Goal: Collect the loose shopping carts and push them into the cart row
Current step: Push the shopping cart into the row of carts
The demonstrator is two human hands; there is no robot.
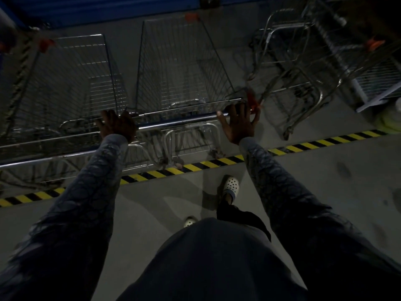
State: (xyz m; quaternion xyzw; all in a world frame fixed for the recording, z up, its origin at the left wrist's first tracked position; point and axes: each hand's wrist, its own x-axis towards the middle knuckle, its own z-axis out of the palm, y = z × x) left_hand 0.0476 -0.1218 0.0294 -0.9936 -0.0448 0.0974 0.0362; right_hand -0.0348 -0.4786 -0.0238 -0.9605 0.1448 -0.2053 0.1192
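Pushing the cart (184, 68) by its handle (180, 121), you have it just past the striped tape (217, 162), beside another cart (71, 83); nesting it in a row seems still left. Your left hand (117, 126) grips the handle, and your right hand (238, 123) presses it with fingers spread. I can read no writing.

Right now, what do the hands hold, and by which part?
The middle cart, by its handle bar: the left hand grips the left end; the right hand presses on the right end, fingers nearly straight.
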